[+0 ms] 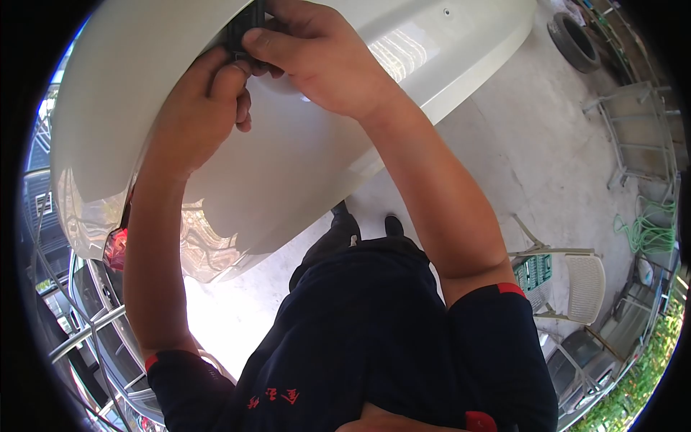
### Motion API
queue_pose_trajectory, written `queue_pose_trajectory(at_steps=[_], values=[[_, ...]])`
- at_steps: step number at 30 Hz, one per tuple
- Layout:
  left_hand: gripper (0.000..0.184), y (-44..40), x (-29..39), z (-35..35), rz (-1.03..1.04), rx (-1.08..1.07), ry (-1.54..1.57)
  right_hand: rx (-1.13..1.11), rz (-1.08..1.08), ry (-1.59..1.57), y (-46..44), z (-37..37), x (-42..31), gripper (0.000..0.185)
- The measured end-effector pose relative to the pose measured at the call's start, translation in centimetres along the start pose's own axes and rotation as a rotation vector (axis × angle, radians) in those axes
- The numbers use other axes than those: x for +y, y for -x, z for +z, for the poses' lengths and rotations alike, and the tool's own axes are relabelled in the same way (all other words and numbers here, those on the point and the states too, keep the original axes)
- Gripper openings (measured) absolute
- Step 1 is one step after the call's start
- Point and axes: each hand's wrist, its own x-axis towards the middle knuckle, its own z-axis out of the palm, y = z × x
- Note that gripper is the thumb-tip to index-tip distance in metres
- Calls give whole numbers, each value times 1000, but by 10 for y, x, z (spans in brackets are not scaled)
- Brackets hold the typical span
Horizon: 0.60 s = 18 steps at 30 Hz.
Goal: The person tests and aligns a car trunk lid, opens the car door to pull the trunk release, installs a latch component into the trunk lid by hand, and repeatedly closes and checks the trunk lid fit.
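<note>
A black plastic part (247,27) sits at the top of the view, in the dark gap along the edge of a pale, glossy car body panel (288,180). My right hand (327,61) is closed on its right side, with the thumb pressed against its face. From below, my left hand (198,115) has its thumb and fingers pinched at the part's lower end. The fingertips of both hands nearly meet there, and they hide much of the part. Whether it is fixed to the car cannot be seen.
A red tail light (116,248) is beside my left forearm. Behind me on the concrete floor (475,165) are a tyre (574,42), a pale chair (585,288), a green crate (534,272), a metal frame (637,129) and a coiled green hose (648,229).
</note>
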Motion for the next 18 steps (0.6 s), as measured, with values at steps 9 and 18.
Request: queue_pose_trajectory(at_steps=[9,18], values=[[31,5,-14,7,4,93,170,369,22,415,3,2,6,57],[31,16,-18,27,97,404,329,419,80,349,0,12,7,61]])
